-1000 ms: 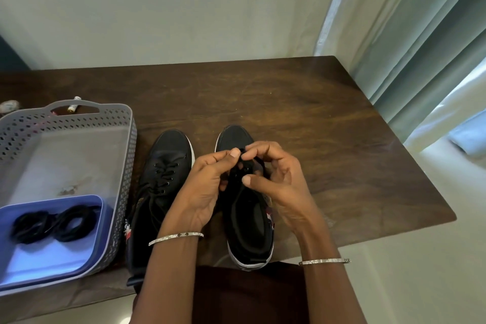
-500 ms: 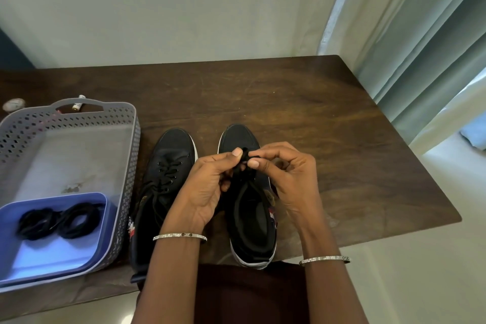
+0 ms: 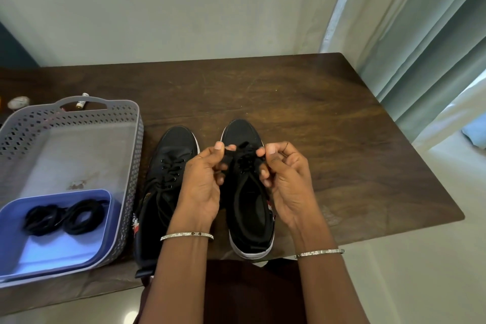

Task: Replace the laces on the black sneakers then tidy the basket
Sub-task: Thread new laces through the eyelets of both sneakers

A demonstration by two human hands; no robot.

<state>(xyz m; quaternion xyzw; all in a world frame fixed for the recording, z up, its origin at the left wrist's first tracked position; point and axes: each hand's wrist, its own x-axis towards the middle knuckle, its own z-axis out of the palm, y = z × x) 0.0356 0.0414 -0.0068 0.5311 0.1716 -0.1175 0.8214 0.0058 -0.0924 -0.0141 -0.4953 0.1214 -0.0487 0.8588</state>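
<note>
pinching the black lace (image 3: 243,146) over the right sneaker (image 3: 240,130), left hand (image 3: 202,184) and right hand (image 3: 288,181) each grip an end; uneven pulling may drag one end free.

Grey basket with holes (image 3: 134,166), two rolled black laces (image 3: 79,208) inside it, laced black sneaker (image 3: 178,144) just right of it, second black sneaker (image 3: 242,131) further right, toes pointing away.

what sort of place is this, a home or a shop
Most likely a room in a home: a dark wooden table against a plain wall, long pale curtains beside it, and what looks like white bedding at the right.
</note>
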